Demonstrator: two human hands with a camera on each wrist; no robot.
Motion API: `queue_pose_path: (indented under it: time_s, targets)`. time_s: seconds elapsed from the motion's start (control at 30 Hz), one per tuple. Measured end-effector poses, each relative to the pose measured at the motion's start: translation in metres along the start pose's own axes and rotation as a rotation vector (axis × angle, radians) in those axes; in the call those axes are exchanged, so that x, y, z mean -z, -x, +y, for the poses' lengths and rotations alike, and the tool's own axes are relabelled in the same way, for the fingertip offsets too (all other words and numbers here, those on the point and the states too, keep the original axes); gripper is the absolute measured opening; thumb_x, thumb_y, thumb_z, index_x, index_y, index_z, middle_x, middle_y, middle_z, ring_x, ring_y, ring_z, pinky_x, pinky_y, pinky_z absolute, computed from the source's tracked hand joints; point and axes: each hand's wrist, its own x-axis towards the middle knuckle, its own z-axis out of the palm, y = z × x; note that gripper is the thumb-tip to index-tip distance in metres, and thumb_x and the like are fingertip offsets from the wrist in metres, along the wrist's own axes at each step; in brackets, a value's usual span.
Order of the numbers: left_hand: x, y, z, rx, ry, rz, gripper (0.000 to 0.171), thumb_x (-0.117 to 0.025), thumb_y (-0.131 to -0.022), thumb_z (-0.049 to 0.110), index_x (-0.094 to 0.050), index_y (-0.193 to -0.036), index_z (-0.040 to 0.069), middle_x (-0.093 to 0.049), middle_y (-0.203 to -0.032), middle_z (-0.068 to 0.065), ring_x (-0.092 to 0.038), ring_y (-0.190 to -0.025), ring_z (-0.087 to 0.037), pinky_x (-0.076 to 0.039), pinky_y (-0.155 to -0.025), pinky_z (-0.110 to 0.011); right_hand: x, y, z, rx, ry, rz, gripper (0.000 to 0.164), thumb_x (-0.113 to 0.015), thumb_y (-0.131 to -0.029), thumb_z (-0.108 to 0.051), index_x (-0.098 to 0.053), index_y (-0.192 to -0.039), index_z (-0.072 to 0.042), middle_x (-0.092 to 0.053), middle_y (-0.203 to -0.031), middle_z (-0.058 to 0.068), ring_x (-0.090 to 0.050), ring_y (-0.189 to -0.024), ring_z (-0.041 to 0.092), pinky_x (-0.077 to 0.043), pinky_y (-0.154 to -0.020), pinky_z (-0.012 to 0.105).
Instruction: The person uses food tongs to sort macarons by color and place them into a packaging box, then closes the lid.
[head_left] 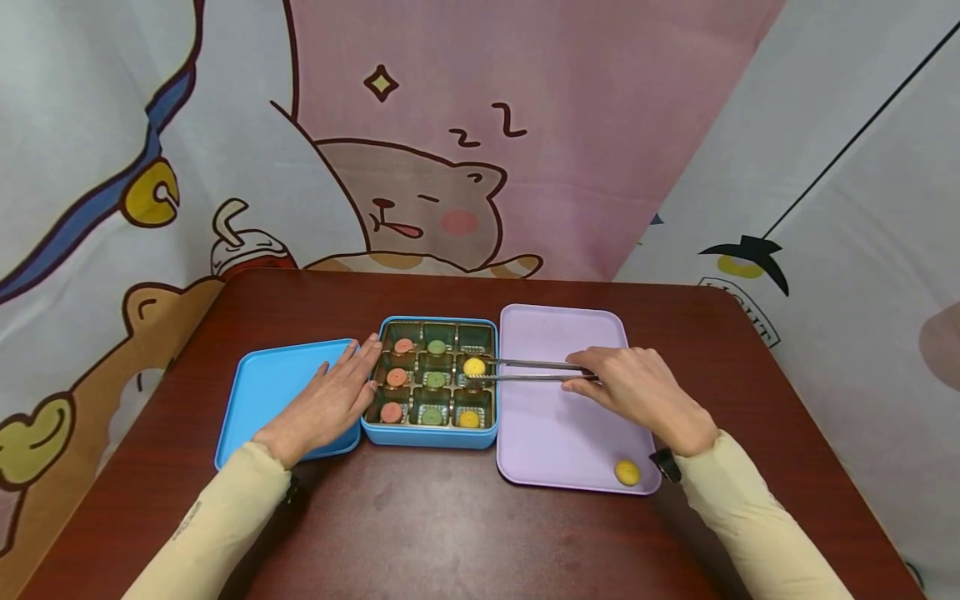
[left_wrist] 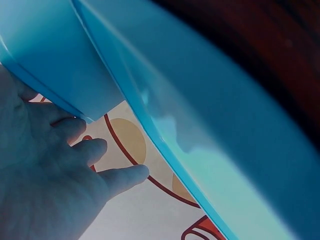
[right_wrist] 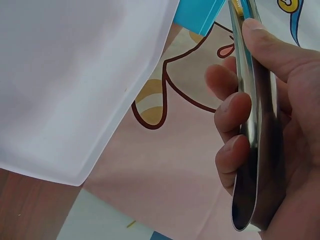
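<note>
Nearest: a loose yellow piece [head_left: 627, 472] on the lilac tray [head_left: 555, 450], right of the blue box [head_left: 429, 437] and closer to the wearer than its front wall. Left hand [head_left: 324, 408] lies along the box's left side, fingers straight and touching, grasping nothing; light pressure there should be enough to steady it. Right hand [head_left: 637, 392], right of the box, has its fingers curled round metal tongs [right_wrist: 267, 150]. Near row inside the box: pink, green and yellow pieces. Middle row: tong tips flank a second yellow piece [head_left: 474, 367] in the box's right compartment; whether they pinch it or it rests on the floor, cannot tell. Advice: centre it, lower until it sits, then part the tips only slightly, since the compartment walls look close; lift straight up, clear of the green piece [head_left: 435, 380] beside it. Far row: pink, green, no piece seen in the box's far-right compartment.
</note>
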Motion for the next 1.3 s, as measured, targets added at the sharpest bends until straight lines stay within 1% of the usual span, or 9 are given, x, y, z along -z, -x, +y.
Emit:
queue_pose_path:
  time_s: [0.23, 0.47, 0.6, 0.77, 0.93, 1.1, 1.2, 1.3]
  targets:
    - [0.0, 0.0, 0.001, 0.001, -0.003, -0.003, 0.062, -0.039, -0.113, 0.03, -0.018, -0.166, 0.007, -0.011, -0.173, -0.01, -0.012, -0.158, -0.039, -0.019, -0.117, -0.072, 0.0, 0.001, 0.0, -0.008, -0.003, -0.015, 0.036, -0.082, -0.089, -0.041, -0.079, -0.112, -0.014, -0.076, -0.094, -0.003, -0.056, -0.061, 0.007, -0.04, -0.045, 0.026]
    - [0.001, -0.001, 0.001, 0.004, 0.001, -0.008, 0.063, -0.039, -0.113, 0.031, -0.017, -0.167, 0.007, -0.011, -0.173, -0.009, -0.011, -0.158, -0.039, -0.018, -0.117, -0.072, 0.0, 0.003, 0.001, -0.034, -0.011, -0.018, 0.035, -0.084, -0.087, -0.04, -0.079, -0.111, -0.015, -0.069, -0.083, -0.009, -0.053, -0.061, 0.006, -0.04, -0.046, 0.026]
    - [0.001, -0.002, 0.001, 0.008, 0.003, -0.007, 0.063, -0.04, -0.113, 0.031, -0.017, -0.167, 0.007, -0.011, -0.173, -0.009, -0.011, -0.158, -0.039, -0.018, -0.117, -0.072, 0.001, 0.008, 0.001, -0.037, -0.01, -0.01, 0.036, -0.085, -0.086, -0.038, -0.078, -0.111, -0.013, -0.069, -0.082, -0.007, -0.052, -0.06, 0.006, -0.039, -0.046, 0.025]
    - [0.002, -0.002, 0.002, 0.009, 0.0, -0.011, 0.063, -0.039, -0.113, 0.032, -0.016, -0.167, 0.007, -0.01, -0.173, -0.009, -0.011, -0.158, -0.038, -0.018, -0.118, -0.072, 0.003, 0.02, 0.001, -0.043, -0.01, 0.01, 0.04, -0.087, -0.084, -0.036, -0.078, -0.113, -0.009, -0.073, -0.087, -0.002, -0.053, -0.06, 0.006, -0.037, -0.046, 0.024]
    - [0.003, -0.001, 0.002, 0.0, -0.008, -0.004, 0.063, -0.038, -0.113, 0.032, -0.017, -0.167, 0.007, -0.011, -0.173, -0.009, -0.012, -0.158, -0.039, -0.019, -0.117, -0.072, 0.005, 0.034, 0.004, -0.052, 0.001, 0.053, 0.042, -0.088, -0.083, -0.036, -0.077, -0.113, -0.008, -0.074, -0.089, 0.001, -0.054, -0.061, 0.006, -0.036, -0.045, 0.022]
    - [0.003, 0.001, 0.002, -0.009, -0.003, 0.01, 0.062, -0.038, -0.113, 0.031, -0.018, -0.166, 0.006, -0.014, -0.173, -0.012, -0.014, -0.157, -0.04, -0.02, -0.116, -0.073, 0.006, 0.047, 0.007, -0.079, 0.018, 0.088, 0.043, -0.089, -0.081, -0.036, -0.076, -0.111, -0.009, -0.071, -0.085, -0.002, -0.05, -0.059, 0.005, -0.036, -0.045, 0.022]
    - [0.002, 0.001, 0.002, -0.007, -0.002, 0.008, 0.062, -0.038, -0.113, 0.031, -0.019, -0.166, 0.006, -0.014, -0.173, -0.012, -0.014, -0.157, -0.04, -0.02, -0.116, -0.073, 0.007, 0.058, 0.01, -0.098, 0.005, 0.097, 0.041, -0.088, -0.083, -0.036, -0.073, -0.11, -0.009, -0.066, -0.082, -0.005, -0.047, -0.057, 0.003, -0.037, -0.046, 0.022]
    - [0.002, 0.001, 0.002, -0.002, -0.002, 0.0, 0.062, -0.037, -0.113, 0.032, -0.018, -0.166, 0.005, -0.013, -0.173, -0.012, -0.013, -0.157, -0.04, -0.019, -0.116, -0.073, 0.007, 0.069, 0.014, -0.106, -0.011, 0.102, 0.039, -0.087, -0.084, -0.034, -0.071, -0.111, -0.01, -0.064, -0.083, -0.008, -0.048, -0.06, 0.002, -0.04, -0.049, 0.022]
